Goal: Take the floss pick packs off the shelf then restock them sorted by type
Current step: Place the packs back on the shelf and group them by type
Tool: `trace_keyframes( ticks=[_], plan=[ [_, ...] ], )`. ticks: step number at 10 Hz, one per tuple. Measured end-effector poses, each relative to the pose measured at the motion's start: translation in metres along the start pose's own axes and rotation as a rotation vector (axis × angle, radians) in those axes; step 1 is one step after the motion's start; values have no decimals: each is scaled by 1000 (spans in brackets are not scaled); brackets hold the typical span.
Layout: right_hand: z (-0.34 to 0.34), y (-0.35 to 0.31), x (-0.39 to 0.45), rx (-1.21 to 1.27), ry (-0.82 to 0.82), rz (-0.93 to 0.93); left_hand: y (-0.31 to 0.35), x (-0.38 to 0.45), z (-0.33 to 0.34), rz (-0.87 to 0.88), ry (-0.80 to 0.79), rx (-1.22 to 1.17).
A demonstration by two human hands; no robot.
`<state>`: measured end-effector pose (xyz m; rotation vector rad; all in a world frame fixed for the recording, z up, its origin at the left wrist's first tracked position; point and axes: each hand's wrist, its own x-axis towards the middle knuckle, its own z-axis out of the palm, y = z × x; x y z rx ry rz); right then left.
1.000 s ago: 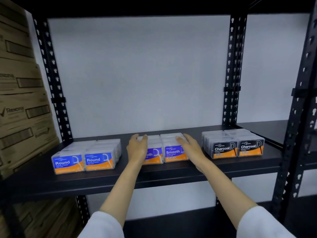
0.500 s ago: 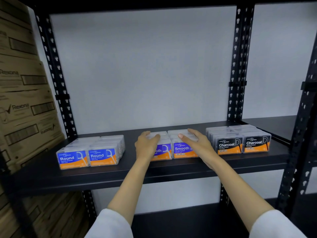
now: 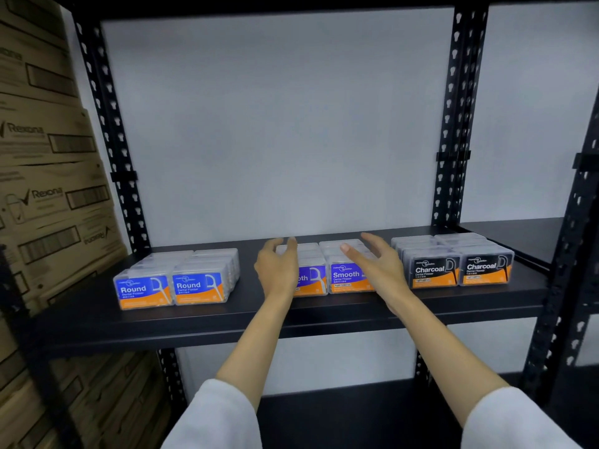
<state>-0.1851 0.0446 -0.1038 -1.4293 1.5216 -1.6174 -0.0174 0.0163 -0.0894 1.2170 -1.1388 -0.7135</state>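
Note:
Three groups of clear floss pick packs stand on the black shelf (image 3: 291,315). Blue "Round" packs (image 3: 171,283) are on the left, purple "Smooth" packs (image 3: 343,273) in the middle, black "Charcoal" packs (image 3: 453,264) on the right. My left hand (image 3: 277,270) hovers in front of the left Smooth row and hides part of its label. My right hand (image 3: 376,267) hovers at the right side of the Smooth group. Both hands have relaxed, spread fingers and hold nothing.
Stacked brown cardboard boxes (image 3: 48,176) fill the space left of the rack. Black perforated uprights (image 3: 450,131) frame the shelf, with a white wall behind. A second black shelf (image 3: 515,234) continues to the right. A lower shelf sits below.
Both hands have lifted off the Smooth packs and spread slightly apart; before they rested on the tops of the rows. The packs have not moved.

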Motion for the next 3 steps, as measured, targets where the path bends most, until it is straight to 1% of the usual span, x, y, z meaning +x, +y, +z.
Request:
trace_keyframes(
  ticks=[1,3],
  plan=[
    [1,-13,-9,-43,105,-111,10,-11,-10,86,41,-43],
    [-6,-40,-31,-131,134,-258,33,-29,-35,265,-12,94]
  ],
)
